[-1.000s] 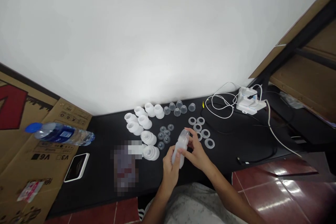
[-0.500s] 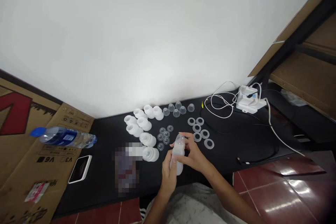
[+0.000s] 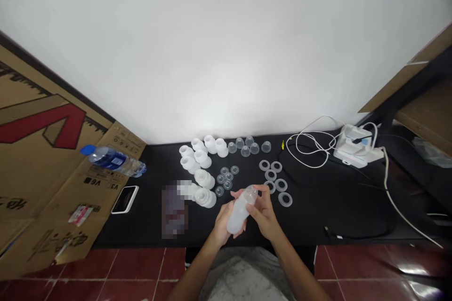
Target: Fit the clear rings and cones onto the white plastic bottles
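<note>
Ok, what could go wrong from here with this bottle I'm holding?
The bottle is held tilted, so it might slip. The loose rings lie close to your right hand, so a sweep could scatter them. The white bottles stand close together, so bumping one may topple its neighbors.

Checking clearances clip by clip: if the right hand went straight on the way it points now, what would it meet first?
The right hand would first meet the translucent bottle, which it is touching; beyond that, depth is unclear.
</note>
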Demonstrator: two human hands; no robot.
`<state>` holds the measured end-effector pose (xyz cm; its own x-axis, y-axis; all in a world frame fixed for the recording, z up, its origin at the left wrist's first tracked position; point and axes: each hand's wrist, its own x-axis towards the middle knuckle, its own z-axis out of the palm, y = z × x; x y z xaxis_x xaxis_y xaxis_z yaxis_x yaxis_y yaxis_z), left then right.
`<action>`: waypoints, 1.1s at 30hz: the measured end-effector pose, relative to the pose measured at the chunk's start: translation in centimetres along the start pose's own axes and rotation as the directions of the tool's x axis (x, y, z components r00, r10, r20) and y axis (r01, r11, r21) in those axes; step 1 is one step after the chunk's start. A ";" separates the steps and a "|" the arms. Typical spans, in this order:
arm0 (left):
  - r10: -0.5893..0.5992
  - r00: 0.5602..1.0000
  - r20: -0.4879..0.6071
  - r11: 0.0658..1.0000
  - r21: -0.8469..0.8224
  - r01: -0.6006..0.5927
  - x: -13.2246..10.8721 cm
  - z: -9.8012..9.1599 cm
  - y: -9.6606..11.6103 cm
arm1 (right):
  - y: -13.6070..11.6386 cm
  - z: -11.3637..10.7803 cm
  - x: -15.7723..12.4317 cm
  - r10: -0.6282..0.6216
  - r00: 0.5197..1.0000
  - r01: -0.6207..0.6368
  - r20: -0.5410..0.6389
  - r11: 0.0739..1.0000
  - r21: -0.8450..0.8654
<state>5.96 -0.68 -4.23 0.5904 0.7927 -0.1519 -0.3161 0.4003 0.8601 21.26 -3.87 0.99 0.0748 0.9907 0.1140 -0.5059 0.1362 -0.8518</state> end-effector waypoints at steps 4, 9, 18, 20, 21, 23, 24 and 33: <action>0.259 0.955 -0.143 0.884 0.435 -0.175 -1.3 1.1 0.8 | 0.2 0.4 -0.2 0.033 0.992 -0.038 -0.119 0.998 -0.045; 0.492 0.868 -0.070 0.532 0.813 -0.236 -2.2 2.6 1.3 | 0.6 0.5 -1.0 0.024 0.951 -0.083 -0.308 0.980 -0.180; 0.476 0.877 -0.068 0.478 0.857 -0.193 -1.9 2.7 0.9 | 0.9 -0.3 -1.6 -0.019 0.961 -0.025 -0.277 0.988 -0.153; 0.403 0.915 -0.036 0.544 0.813 -0.207 -1.9 2.7 1.2 | 0.3 -1.6 -1.5 0.002 0.981 -0.028 -0.193 0.991 -0.130; 0.367 0.930 -0.015 0.572 0.792 -0.213 -1.8 2.7 1.4 | 0.0 -2.3 -1.5 0.011 0.987 -0.031 -0.160 0.992 -0.122; 0.317 0.949 0.007 0.627 0.748 -0.215 -1.6 2.7 1.6 | -0.5 -3.2 -1.3 0.016 0.992 -0.032 -0.128 0.992 -0.123; 0.301 0.954 0.008 0.660 0.720 -0.214 -1.5 2.7 1.7 | -0.7 -3.4 -1.3 0.014 0.993 -0.030 -0.121 0.991 -0.129; 0.230 0.972 -0.042 0.828 0.533 -0.173 -1.0 2.3 1.9 | -2.8 -4.5 -0.1 0.105 0.994 -0.096 0.016 0.950 -0.297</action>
<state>6.47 -1.73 -1.32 0.4704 0.8820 0.0296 0.0318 -0.0505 0.9982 26.52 -4.43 1.11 0.0079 0.9995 0.0321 -0.2325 0.0330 -0.9720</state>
